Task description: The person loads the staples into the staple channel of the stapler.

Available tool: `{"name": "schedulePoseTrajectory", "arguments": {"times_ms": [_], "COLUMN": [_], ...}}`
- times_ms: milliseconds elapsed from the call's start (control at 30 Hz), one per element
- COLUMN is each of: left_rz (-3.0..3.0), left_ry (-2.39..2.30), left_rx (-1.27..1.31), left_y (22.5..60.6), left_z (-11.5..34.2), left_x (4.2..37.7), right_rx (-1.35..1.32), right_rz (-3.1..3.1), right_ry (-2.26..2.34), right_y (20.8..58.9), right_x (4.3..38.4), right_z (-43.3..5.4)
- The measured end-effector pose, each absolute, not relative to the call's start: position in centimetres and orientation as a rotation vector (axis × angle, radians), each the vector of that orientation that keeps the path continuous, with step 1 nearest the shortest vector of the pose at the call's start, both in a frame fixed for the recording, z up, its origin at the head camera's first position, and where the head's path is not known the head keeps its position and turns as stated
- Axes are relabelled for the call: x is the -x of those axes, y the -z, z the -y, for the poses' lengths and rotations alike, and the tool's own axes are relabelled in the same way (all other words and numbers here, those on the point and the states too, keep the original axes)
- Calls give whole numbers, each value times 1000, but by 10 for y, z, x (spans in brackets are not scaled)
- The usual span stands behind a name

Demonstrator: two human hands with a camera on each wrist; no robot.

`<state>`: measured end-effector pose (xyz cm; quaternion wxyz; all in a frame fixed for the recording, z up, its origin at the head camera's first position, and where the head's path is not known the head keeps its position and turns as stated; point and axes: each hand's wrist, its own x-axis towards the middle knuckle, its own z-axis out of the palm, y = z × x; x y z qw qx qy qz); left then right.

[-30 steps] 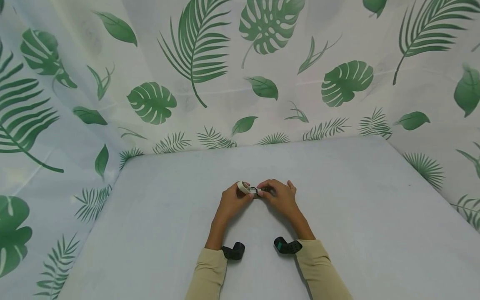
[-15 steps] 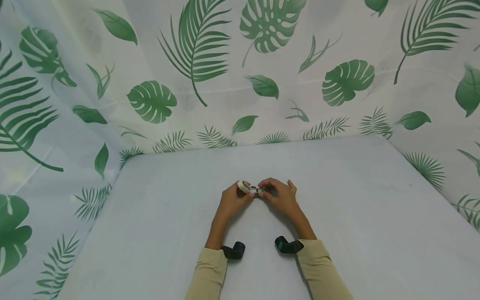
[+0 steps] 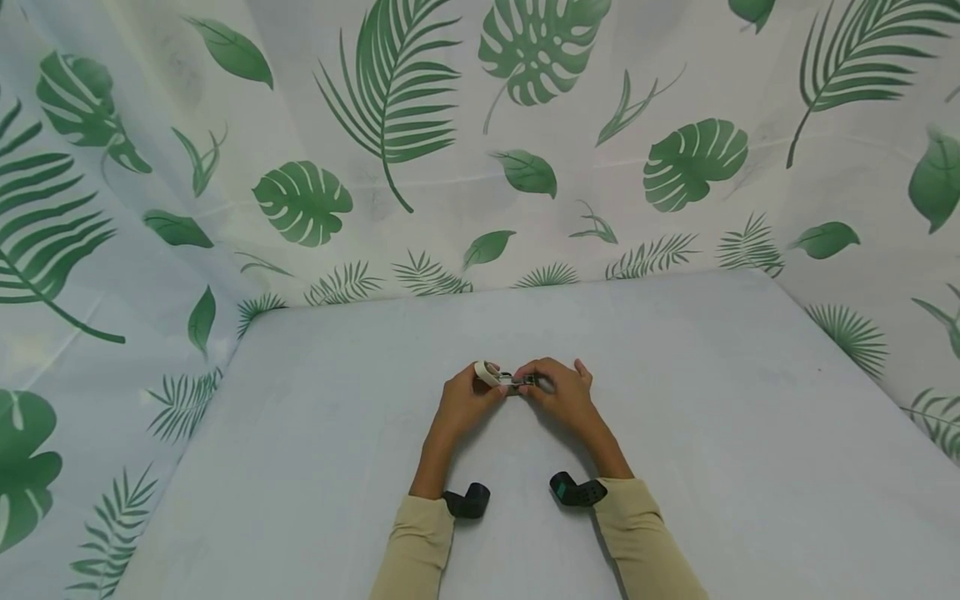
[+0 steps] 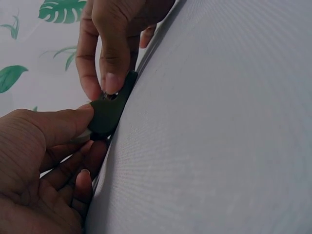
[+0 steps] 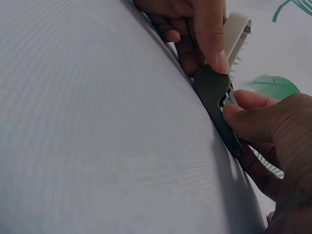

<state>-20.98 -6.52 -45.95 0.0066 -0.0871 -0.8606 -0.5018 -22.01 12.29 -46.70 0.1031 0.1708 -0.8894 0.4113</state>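
Note:
A small stapler (image 3: 507,381) is held low over the white table between both hands. Its dark green body (image 5: 210,90) lies along the table surface in the right wrist view, and its cream top cover (image 5: 237,30) is swung up and back. My left hand (image 3: 463,406) grips the hinge end, thumb pressed on the green side. At the other end, the right hand (image 3: 564,397) pinches the metal channel (image 5: 226,100) with thumb and forefinger. The right fingertips hide part of the channel; I cannot tell whether they hold a staple strip there.
The white table (image 3: 337,433) stretches out around the hands. Behind it and at the sides hangs a white curtain (image 3: 442,225) printed with green leaves. Black wrist cameras (image 3: 468,501) sit at both cuffs of the beige sleeves (image 3: 420,533).
The right fingertips have shifted slightly along the metal channel, and the bright metal showing between the hands has changed. The left hand keeps its grip on the stapler in the same place.

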Motion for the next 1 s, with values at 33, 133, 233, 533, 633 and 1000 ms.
{"name": "schedulePoseTrajectory", "arguments": {"times_ms": [33, 133, 233, 533, 633, 1000], "left_rz": [2692, 2695, 2699, 2684, 2680, 2672], "left_ry": [1570, 1572, 1574, 1574, 1572, 1572], "left_rx": [270, 261, 258, 280, 283, 281], "left_y": [459, 458, 458, 458, 458, 461], "left_z": [65, 65, 65, 65, 65, 65], "left_x": [210, 209, 209, 209, 209, 210], "right_rx": [-499, -482, -467, -458, -455, -447], "right_rz": [2624, 2626, 2633, 2637, 2628, 2635], "right_ry": [-1213, -1219, -1223, -1221, -1220, -1232], "right_y": [467, 467, 468, 470, 470, 473], "right_x": [220, 221, 221, 222, 223, 224], "right_z": [-123, -122, -121, -122, -122, -124]}}
